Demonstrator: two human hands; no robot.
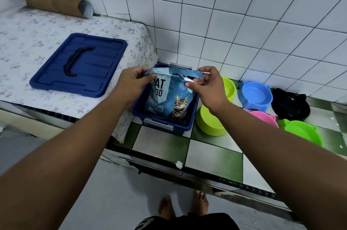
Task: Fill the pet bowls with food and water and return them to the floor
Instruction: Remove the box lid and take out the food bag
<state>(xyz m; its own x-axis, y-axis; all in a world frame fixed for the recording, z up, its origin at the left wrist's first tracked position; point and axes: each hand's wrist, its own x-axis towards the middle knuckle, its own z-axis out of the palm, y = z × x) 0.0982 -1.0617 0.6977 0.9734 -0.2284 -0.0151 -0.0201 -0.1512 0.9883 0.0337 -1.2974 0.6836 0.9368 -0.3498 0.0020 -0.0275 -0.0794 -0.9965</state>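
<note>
- White-tiled wall at the back, and under it a green-and-white checkered surface (pixel 161 147) running on from a flowered cloth (pixel 28 28). What's biggest on it?
- On the cloth, the dark blue lid (pixel 78 64), lying flat with its handle up. Just past the cloth's edge sits the blue bin (pixel 185 128), open, and the cat food bag (pixel 167 102) stands upright inside it.
- And the bowls?
- Six pet bowls (pixel 257 96) are clustered to the right of the bin, on the surface and not on the floor: two lime, one blue, one pink, one green, one black. They look dry and empty, though the far lime one is half hidden behind a wrist, so I wouldn't swear to it.
- The hands?
- The left hand (pixel 131 83) pinches the bag's top edge at its left corner, its fingers (pixel 139 71) curled over the strip. The right hand (pixel 208 88) pinches the right corner, thumb and forefinger pressed on a torn, whitish bit of the seal.
- How will the bag handle?
- It's soft film, slack at the top and likely heavy low down with kibble. It would crumple and sag if taken by the mouth alone. I'd put one hand round the body low down and the other at the mouth, then tip slowly so the pour doesn't rush.
</note>
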